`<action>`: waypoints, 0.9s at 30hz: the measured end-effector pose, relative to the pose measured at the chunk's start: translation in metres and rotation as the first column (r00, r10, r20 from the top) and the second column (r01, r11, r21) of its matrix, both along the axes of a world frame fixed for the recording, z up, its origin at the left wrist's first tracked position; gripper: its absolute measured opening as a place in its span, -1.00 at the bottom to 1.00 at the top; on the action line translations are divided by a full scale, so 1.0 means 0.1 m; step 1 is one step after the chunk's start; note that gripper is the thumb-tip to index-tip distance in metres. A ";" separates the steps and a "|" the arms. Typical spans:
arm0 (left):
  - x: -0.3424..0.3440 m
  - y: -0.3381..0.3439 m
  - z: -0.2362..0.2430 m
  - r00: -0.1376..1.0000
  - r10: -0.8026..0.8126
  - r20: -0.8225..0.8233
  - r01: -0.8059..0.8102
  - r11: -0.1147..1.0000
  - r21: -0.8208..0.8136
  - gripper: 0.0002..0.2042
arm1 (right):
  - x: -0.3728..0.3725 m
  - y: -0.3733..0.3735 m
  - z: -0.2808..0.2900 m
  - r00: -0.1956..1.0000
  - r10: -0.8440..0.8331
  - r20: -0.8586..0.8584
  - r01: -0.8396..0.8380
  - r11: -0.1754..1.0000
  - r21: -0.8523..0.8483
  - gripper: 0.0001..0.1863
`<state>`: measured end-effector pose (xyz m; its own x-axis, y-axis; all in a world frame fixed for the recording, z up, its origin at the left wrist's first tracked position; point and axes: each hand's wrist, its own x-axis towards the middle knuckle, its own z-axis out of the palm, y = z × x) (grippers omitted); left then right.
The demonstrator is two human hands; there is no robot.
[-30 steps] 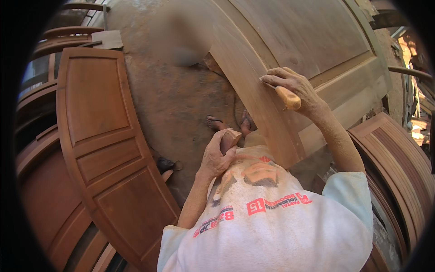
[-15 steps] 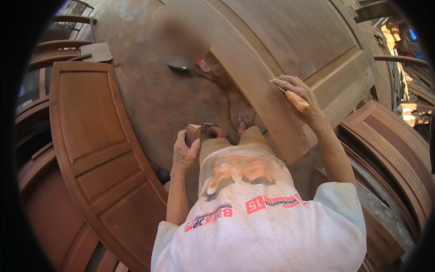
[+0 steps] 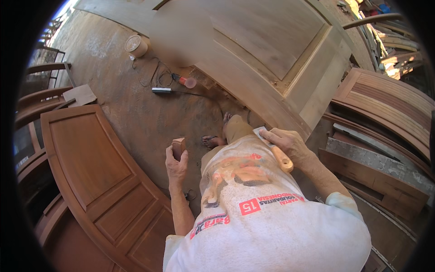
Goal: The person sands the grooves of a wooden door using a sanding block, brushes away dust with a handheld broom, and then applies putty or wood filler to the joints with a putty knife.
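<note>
My left hand (image 3: 176,164) is closed round a small reddish-brown wooden block (image 3: 179,148), held up left of my white printed T-shirt. My right hand (image 3: 286,144) grips a flat-bladed tool (image 3: 282,158) with a pale wooden handle, its light metal blade low by my right thigh, just below the lower edge of a large pale unfinished panelled door (image 3: 272,45). A stained brown panelled door (image 3: 95,167) lies along my left, apart from my left hand.
A bucket (image 3: 135,45), cables, a red power tool (image 3: 181,80) and a teal-grey bar (image 3: 161,90) lie on the dusty floor (image 3: 118,81). Curved wooden frames crowd the left side. Slatted panels (image 3: 380,113) and boards are stacked at the right. My sandalled feet show below me.
My right hand has moved down off the pale door's face toward my thigh, still holding the tool. My left hand and block moved leftward. The view has shifted, showing more floor with the bucket.
</note>
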<state>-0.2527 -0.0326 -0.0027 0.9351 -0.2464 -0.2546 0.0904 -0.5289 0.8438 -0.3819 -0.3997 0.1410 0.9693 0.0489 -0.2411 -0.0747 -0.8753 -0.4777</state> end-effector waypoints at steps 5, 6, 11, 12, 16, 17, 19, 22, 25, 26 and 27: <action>0.24 -0.09 0.02 0.998 -0.042 -0.049 0.042 0.999 0.001 -0.69 | 0.11 0.19 -0.05 0.989 -0.094 -0.116 0.133 0.910 0.393 -0.59; 0.25 -0.11 0.02 0.998 -0.042 -0.044 0.043 0.999 0.015 -0.69 | 0.13 0.19 -0.07 0.983 -0.119 -0.139 0.171 0.872 0.458 -0.57; 0.45 -0.11 0.03 0.998 -0.066 0.004 0.065 0.995 0.076 -0.69 | 0.44 0.34 0.18 0.877 -0.171 -0.450 0.480 0.265 0.836 -0.48; 0.52 -0.15 0.05 0.997 -0.074 0.020 0.072 0.996 0.061 -0.69 | 0.48 0.35 0.22 0.858 -0.156 -0.490 0.509 0.115 0.853 -0.45; 0.90 -0.49 0.10 0.972 -0.110 0.206 0.108 0.994 0.024 -0.70 | 0.50 0.18 -0.05 0.781 -0.400 -0.480 0.515 -0.023 0.857 -0.38; 1.02 -0.58 0.11 0.952 -0.125 0.279 0.123 0.992 0.025 -0.71 | 0.49 0.14 -0.18 0.699 -0.507 -0.504 0.566 -0.036 0.823 -0.42; 1.27 -0.77 0.18 0.929 -0.167 0.329 0.181 0.983 -0.012 -0.72 | 0.43 0.18 -0.24 0.597 -0.661 -0.454 0.622 0.024 0.783 -0.43; 1.57 -1.12 0.36 0.908 -0.193 0.372 0.244 0.965 -0.093 -0.72 | 0.38 0.29 -0.36 0.566 -0.814 -0.132 0.667 0.358 0.653 -0.44; 1.86 -1.32 0.38 0.900 -0.259 0.351 0.336 0.924 -0.181 -0.72 | 0.42 0.45 -0.33 0.523 -0.848 0.079 0.718 0.489 0.496 -0.44; 1.94 -1.38 0.40 0.884 -0.288 0.368 0.373 0.909 -0.184 -0.71 | 0.45 0.51 -0.30 0.503 -0.856 0.116 0.735 0.495 0.463 -0.45; 2.02 -1.42 0.42 0.868 -0.316 0.384 0.408 0.894 -0.186 -0.70 | 0.46 0.58 -0.31 0.487 -0.866 0.109 0.764 0.484 0.427 -0.46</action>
